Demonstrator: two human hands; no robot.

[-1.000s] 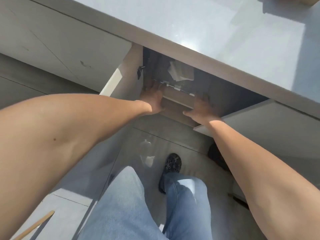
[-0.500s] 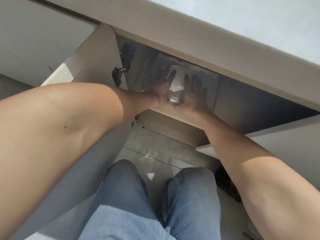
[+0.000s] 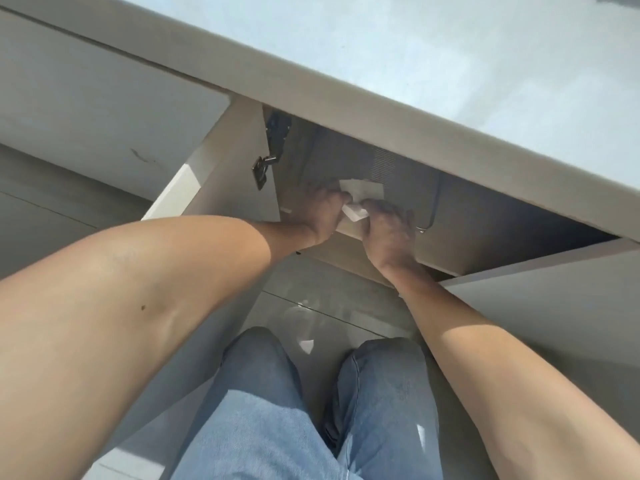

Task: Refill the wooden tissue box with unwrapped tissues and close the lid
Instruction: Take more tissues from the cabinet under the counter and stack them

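Observation:
Both my hands reach into the shaded cabinet under the counter. My left hand (image 3: pixel 320 216) and my right hand (image 3: pixel 389 230) are side by side, fingers curled on a white tissue bundle (image 3: pixel 355 213) held between them at the shelf's front edge. More white tissue (image 3: pixel 363 189) shows just behind it, against a greyish container (image 3: pixel 398 174) deeper inside. The wooden tissue box is not in view.
The pale countertop (image 3: pixel 450 64) overhangs the cabinet. The left door (image 3: pixel 221 161) stands open with a dark hinge (image 3: pixel 265 166); the right door (image 3: pixel 554 292) is open too. Below are my jeans-clad legs (image 3: pixel 263 410) and a grey floor with a small white scrap (image 3: pixel 306 345).
My hands left the shelf edge, went deeper into the cabinet, came together and closed on the white tissue bundle. My head moved lower and nearer to the cabinet.

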